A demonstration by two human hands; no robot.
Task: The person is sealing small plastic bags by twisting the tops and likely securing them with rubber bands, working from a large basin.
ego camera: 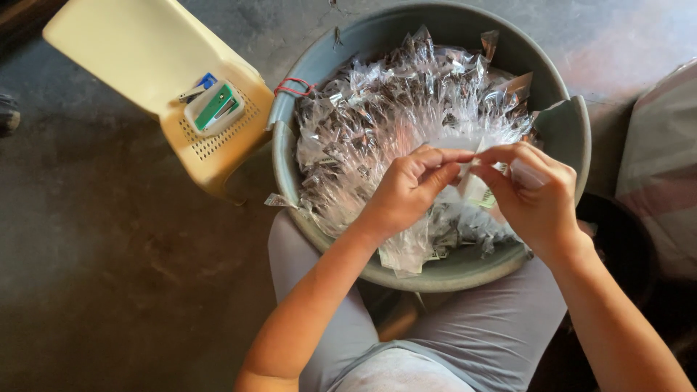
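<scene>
A large grey-green basin [450, 272] rests on my lap, heaped with several small clear plastic packets [392, 109] of dark contents. Over its near right part, my left hand [406, 190] and my right hand [534, 192] meet, both pinching the top of one small clear packet [475, 181] between thumbs and fingertips. The packet hangs between the hands, partly hidden by the fingers.
A cream plastic stool [145, 51] stands to the left of the basin, with a green stapler in a small white tray [215, 107] on its seat. Red rubber bands [294, 88] hang on the basin's left rim. A striped sack [664, 160] is at the right. The floor is concrete.
</scene>
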